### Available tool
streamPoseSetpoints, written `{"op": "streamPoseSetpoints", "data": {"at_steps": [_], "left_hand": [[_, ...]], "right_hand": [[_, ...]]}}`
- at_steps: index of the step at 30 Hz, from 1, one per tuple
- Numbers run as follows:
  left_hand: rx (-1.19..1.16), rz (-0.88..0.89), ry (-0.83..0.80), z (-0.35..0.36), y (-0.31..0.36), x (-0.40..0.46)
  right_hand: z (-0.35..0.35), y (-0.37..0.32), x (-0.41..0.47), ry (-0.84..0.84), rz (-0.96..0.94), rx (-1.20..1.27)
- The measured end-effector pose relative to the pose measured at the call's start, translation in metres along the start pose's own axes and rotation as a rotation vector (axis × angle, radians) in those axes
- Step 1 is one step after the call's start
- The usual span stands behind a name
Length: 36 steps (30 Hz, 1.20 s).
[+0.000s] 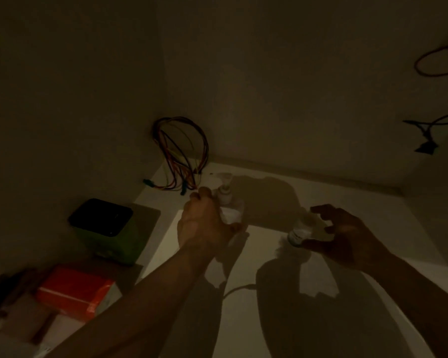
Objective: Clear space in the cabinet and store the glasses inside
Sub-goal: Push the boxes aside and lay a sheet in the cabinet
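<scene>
**Two small bottles in hand inside a dim cabinet**

The left hand (pixel 204 223) has its grip wrapped round the body of a white pump bottle (pixel 229 202), just right of the bundle of coloured wires (pixel 181 156) that hangs at the cabinet's back corner. The right hand (pixel 347 233) is further right of those wires; its fingers are curled about a small pale bottle (pixel 305 228) that lies tilted, cap end toward the left, and the grip looks loose, with the upper fingers spread above it. Both bottles are at the white shelf (pixel 269 254) surface, and I cannot tell whether either is lifted clear of it.

Both are likely light plastic, stiff enough to squeeze firmly and not fragile. The pump head would be a poor place to hold, since it could press down or pull loose; the body is the safer spot. The small bottle looks smooth and could slip from an open-fingered hold, so closing round its middle seems wise.

No glasses can be seen anywhere. In front of the wires and to their left stand a green box (pixel 106 231) with a dark top and an orange packet (pixel 75 290). The light is very poor: labels cannot be read, the dark items at the lower left edge are cut off, and heavy shadows cover much of the shelf.
</scene>
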State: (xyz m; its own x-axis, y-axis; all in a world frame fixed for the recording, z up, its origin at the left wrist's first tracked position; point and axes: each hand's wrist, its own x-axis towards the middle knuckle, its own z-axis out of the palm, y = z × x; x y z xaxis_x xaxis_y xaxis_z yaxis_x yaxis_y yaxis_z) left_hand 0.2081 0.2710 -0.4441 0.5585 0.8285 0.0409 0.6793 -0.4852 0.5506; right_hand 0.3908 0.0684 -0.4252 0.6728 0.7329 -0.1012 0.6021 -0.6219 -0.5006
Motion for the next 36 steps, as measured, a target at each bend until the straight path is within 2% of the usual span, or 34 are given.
{"op": "streamPoseSetpoints", "data": {"at_steps": [2,5,10,15,20,26,33,36], "left_hand": [[0.029,0.011,0.015,0.000,-0.001,0.002],[0.062,0.031,-0.018,0.000,0.001,0.005],[0.191,0.032,-0.057,-0.022,-0.009,0.016],[0.257,0.031,-0.011,-0.074,-0.041,0.039],[0.324,-0.046,-0.014,-0.114,-0.074,0.056],[0.360,-0.132,0.046,-0.112,-0.102,0.045],[0.354,-0.195,0.035,-0.105,-0.104,0.047],[0.490,-0.208,0.036,-0.101,-0.100,0.041]], "right_hand": [[0.014,0.003,0.002,0.020,-0.007,0.169],[0.028,0.007,0.009,0.084,0.011,0.232],[0.039,0.003,0.023,0.244,-0.101,0.010],[0.046,0.000,0.033,0.216,-0.077,-0.086],[0.050,-0.012,0.038,0.212,-0.075,-0.087],[0.055,-0.026,0.039,0.182,-0.113,-0.065],[0.055,-0.036,0.037,0.153,-0.117,-0.073],[0.054,-0.039,0.037,0.142,-0.105,-0.074]]}}
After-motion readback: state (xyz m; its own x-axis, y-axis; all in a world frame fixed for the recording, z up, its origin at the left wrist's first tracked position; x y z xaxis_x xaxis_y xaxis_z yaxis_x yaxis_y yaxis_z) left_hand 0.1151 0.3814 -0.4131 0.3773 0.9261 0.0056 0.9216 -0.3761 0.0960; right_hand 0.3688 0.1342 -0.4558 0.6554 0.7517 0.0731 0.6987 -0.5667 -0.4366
